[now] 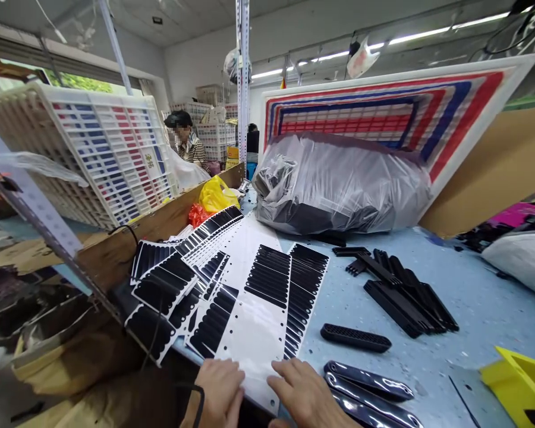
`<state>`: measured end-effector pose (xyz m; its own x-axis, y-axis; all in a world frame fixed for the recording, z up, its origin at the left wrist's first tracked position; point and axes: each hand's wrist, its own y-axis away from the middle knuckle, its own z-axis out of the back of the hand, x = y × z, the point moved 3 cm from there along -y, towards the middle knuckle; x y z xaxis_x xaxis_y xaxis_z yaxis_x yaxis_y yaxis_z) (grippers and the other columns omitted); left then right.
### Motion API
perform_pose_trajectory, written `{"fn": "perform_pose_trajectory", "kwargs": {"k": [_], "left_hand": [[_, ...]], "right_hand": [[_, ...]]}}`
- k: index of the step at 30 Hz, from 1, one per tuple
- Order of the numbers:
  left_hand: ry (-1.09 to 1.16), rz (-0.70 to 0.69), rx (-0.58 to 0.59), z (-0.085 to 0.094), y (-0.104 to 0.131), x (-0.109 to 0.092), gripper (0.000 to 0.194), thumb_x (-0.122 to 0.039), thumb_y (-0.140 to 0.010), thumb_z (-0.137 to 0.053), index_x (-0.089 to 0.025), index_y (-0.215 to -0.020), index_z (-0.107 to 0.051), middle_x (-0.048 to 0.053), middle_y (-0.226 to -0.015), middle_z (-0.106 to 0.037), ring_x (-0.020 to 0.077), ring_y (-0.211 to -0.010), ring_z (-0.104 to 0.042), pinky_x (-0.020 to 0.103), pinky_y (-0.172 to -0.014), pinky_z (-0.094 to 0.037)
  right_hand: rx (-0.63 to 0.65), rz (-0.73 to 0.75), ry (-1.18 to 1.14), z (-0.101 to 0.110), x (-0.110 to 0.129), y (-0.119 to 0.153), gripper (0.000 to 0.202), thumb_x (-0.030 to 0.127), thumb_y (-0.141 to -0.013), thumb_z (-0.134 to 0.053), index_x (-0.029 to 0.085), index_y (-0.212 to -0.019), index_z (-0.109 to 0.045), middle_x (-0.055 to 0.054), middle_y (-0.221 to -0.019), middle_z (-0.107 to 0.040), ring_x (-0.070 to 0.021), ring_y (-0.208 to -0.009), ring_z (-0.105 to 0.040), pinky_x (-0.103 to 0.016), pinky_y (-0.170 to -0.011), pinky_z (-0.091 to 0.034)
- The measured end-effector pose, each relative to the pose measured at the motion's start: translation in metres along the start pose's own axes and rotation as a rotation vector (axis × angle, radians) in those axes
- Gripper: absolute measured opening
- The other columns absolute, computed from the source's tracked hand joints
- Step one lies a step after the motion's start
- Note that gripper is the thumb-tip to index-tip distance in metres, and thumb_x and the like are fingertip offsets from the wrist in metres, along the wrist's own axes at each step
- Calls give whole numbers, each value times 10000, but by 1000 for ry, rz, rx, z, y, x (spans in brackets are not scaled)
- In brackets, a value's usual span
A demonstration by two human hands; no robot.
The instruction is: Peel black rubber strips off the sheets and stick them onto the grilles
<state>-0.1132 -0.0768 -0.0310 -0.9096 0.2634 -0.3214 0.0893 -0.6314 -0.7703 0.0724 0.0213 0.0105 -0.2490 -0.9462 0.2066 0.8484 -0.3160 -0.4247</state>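
Observation:
A white backing sheet (256,336) with rows of glossy black rounded strips, seemingly stickers, reaches the table's near edge; its near part is bare. At its lower left edge is my left hand (217,385), fingers stretched forward, the thumb apart from them. Over the lower right edge is my right hand (305,395), its fingers spread. Nothing shows gripped in either hand. Beside my right hand lie several glossy dark elongated pieces (370,383). A black textured bar (355,337) is just beyond them. More sticker sheets (164,279) overlap to the left.
A pile of black elongated parts (405,291) lies on the blue table (481,285). Behind stands a large plastic-wrapped bundle (343,184) before a tilted crate (468,125). A yellow bin (517,380) is at right. A metal post (40,202) rises left; a person (189,139) sits beyond.

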Motion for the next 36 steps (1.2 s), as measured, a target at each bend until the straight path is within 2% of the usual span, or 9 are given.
{"fn": "perform_pose_trajectory", "kwargs": {"k": [3, 5, 6, 13, 19, 23, 27, 33, 36], "left_hand": [[163, 349, 27, -2, -38, 35, 256, -188, -841, -571, -205, -1048, -722, 124, -1015, -765, 270, -925, -716, 384, -841, -532], [323, 773, 115, -12, -61, 65, 209, -220, -761, -665, -182, -953, -740, 84, -813, -760, 239, -726, -709, 344, -719, -549], [343, 834, 119, -18, -74, 75, 199, -219, -748, -672, -167, -929, -738, 58, -716, -733, 225, -659, -690, 331, -675, -543], [620, 1029, 223, -64, -95, 88, 220, -216, -677, -759, -117, -872, -734, -50, -441, -583, 142, -408, -561, 228, -436, -430], [832, 1132, 195, -69, -100, 81, 317, -253, -611, -844, -96, -857, -719, 6, -528, -658, 171, -523, -641, 259, -539, -508], [931, 1134, 234, -71, -115, 71, 255, -251, -575, -840, -114, -757, -724, 39, -593, -702, 182, -570, -661, 277, -590, -527], [995, 1141, 278, -64, -110, 61, 281, -219, -527, -820, -106, -772, -742, 20, -577, -692, 163, -543, -638, 255, -566, -495], [1124, 1256, 233, -28, -57, 39, 239, -254, -529, -847, -130, -671, -699, 18, -553, -682, 125, -477, -584, 219, -512, -429], [1247, 1306, 195, -14, -37, 15, 269, -226, -494, -878, -130, -668, -698, 3, -518, -643, 114, -455, -553, 228, -522, -424]], "right_hand": [[-2, -2, 9, -1, 2, -7, 398, 251, -711, -783, 208, -1083, -649, -117, -1104, -721, -284, -952, -668, -349, -829, -530], [2, -77, 10, -6, 2, -9, 381, 248, -750, -761, 203, -1109, -643, -121, -1138, -710, -288, -1031, -653, -354, -897, -511], [32, -130, 11, -13, 2, -10, 362, 267, -756, -763, 200, -1095, -653, -125, -1142, -708, -295, -1046, -648, -366, -910, -507], [350, -369, 74, -81, 3, -4, 453, 414, -750, -757, 157, -1119, -701, -199, -1328, -621, -448, -1233, -513, -566, -971, -427], [340, -349, -78, -44, 16, -6, 286, 396, -910, -578, 188, -1063, -702, -118, -1298, -648, -375, -1269, -492, -542, -1035, -360], [353, -267, -24, -56, 16, -5, 238, 406, -839, -652, 178, -861, -716, -92, -1037, -741, -368, -1124, -584, -472, -890, -438], [211, -189, 19, -72, 17, 7, 277, 429, -701, -762, 190, -638, -638, -41, -725, -718, -270, -814, -654, -353, -697, -452], [-208, -247, -146, -3, 23, -2, 58, 194, -822, -593, 197, -773, -625, -67, -790, -673, -205, -740, -616, -319, -685, -464], [-246, -274, -172, 8, 17, -16, 172, 116, -850, -476, 187, -857, -633, -67, -764, -659, -207, -711, -615, -314, -640, -475]]}}
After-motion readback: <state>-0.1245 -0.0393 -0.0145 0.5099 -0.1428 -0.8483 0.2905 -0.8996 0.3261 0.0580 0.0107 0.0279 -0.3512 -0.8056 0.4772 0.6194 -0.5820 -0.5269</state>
